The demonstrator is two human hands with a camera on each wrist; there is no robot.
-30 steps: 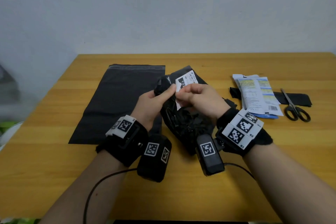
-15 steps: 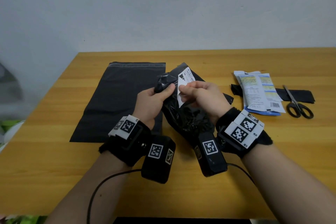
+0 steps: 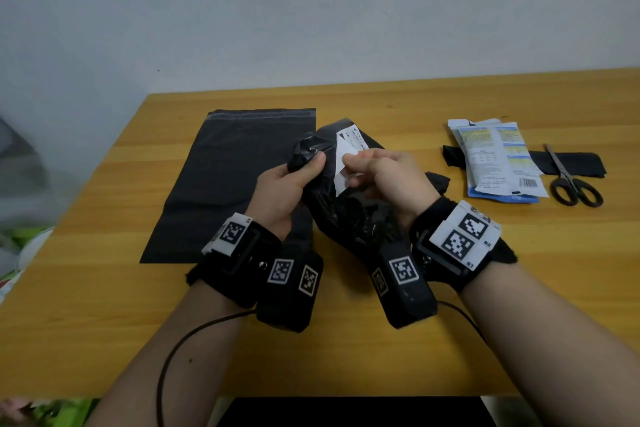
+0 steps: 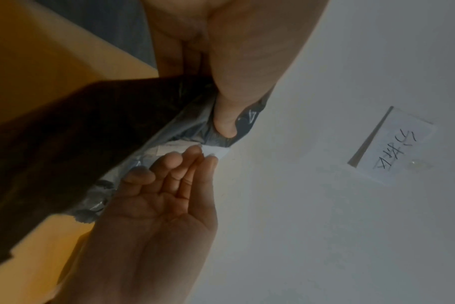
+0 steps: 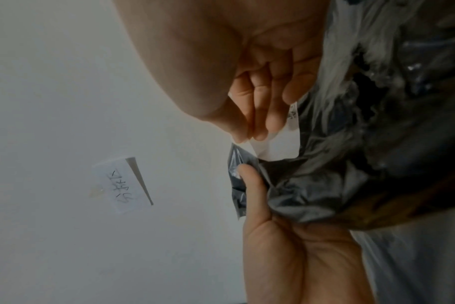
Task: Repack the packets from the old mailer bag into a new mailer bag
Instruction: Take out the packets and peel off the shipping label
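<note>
Above the table's middle I hold the crumpled black old mailer bag (image 3: pixel 349 215). My left hand (image 3: pixel 308 163) grips its bunched top corner, thumb on the near side. My right hand (image 3: pixel 349 161) pinches the edge of the white shipping label (image 3: pixel 346 146), which is partly lifted off the bag. The right wrist view shows the label (image 5: pixel 278 146) bent away from the bag (image 5: pixel 377 144) at my fingertips (image 5: pixel 260 131). The flat black new mailer bag (image 3: pixel 235 177) lies on the table to the left. Blue-and-white packets (image 3: pixel 498 159) lie stacked at the right.
Black scissors (image 3: pixel 571 184) lie at the far right on a cut black strip (image 3: pixel 575 163) that runs behind the packets. The wooden table (image 3: pixel 104 305) meets a pale wall at the back. A paper note (image 4: pixel 392 144) is stuck on the wall.
My right hand has pulled the white label further off the old bag, and its free edge now stands away from the plastic. Both hands stay on the bag.
</note>
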